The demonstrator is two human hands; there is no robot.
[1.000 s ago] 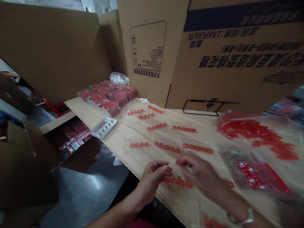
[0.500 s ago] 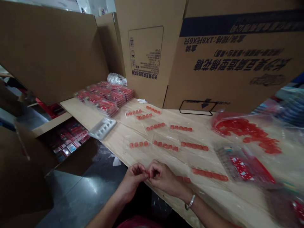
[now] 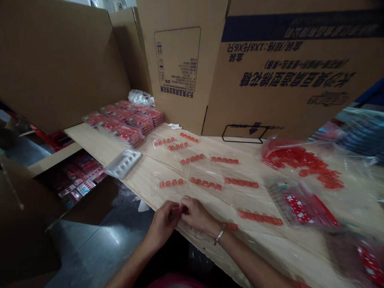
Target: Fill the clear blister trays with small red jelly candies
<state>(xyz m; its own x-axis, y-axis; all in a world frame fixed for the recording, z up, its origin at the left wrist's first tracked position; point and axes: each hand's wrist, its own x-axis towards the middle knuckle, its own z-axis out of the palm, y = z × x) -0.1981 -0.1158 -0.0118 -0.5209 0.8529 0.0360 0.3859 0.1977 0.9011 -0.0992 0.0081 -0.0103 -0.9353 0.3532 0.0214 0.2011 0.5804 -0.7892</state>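
First, I log left hand [image 3: 164, 222] and right hand [image 3: 195, 216], fingertips together, what they hold untellable; partly behind the latter, a red row [image 3: 232, 227], which a careless forearm swing could scatter; beyond, further rows [image 3: 205, 184]; then a carton [image 3: 270, 104].

This appears to be a packing workshop. Big printed cardboard cartons [image 3: 282, 96] back a pale worktable [image 3: 90, 139] bearing stacked red packets [image 3: 123, 126] and bagged red pieces [image 3: 303, 158].

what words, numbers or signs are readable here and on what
"规格:1X8托X6只": large carton, upside down
"盒装": same carton, upside down
"长沙臭豆腐造型棉花糖": same carton, upside down
Arrow sign: same carton
Carton's smaller print, red packs: too small or blurred
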